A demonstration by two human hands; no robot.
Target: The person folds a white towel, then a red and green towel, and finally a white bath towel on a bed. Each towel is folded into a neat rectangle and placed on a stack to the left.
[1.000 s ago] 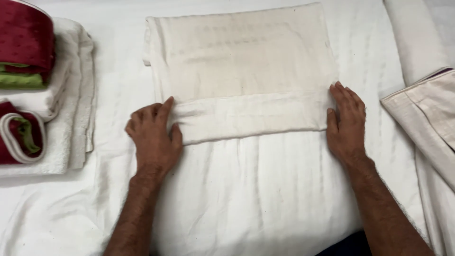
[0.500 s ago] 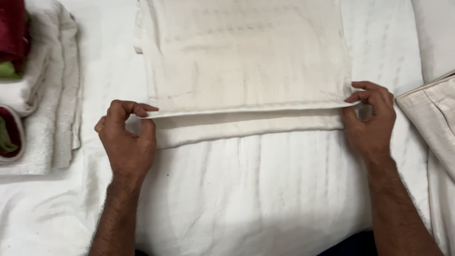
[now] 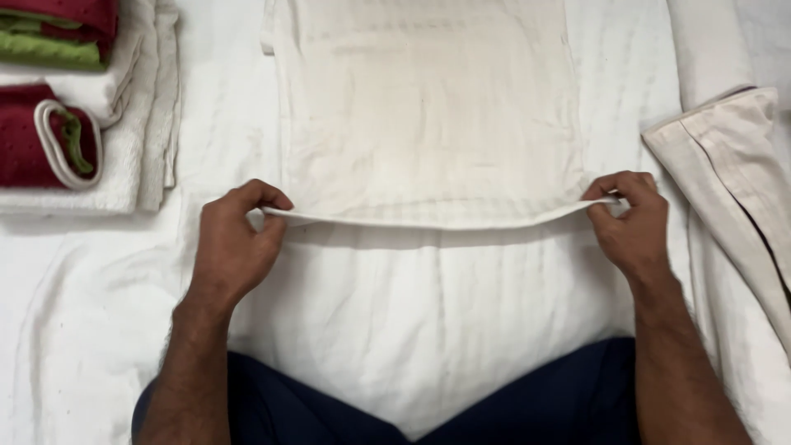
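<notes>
White bedding covers the whole working surface, wrinkled and slightly raised at the centre. On it lies a cream cloth, folded flat into a rectangle that runs from the top edge of the view down to the middle.

We hold the near edge of this cloth at both corners. Our left hand pinches the near left corner between thumb and curled fingers; the grip is closed on the fabric. Our right hand pinches the near right corner in the same way, grip closed on the fabric. The edge between the two hands is lifted just off the bedding and sags a little in the middle, casting a thin shadow below it. The rest of the cloth lies flat.

At the far left sits a stack of folded towels: white ones, with dark red and green pieces on top. It is well apart from the left hand. At the right edge lies a beige folded fabric with a dark seam line, near the right hand but not touching it.

Dark blue trousers show at the bottom of the view, between our forearms.
</notes>
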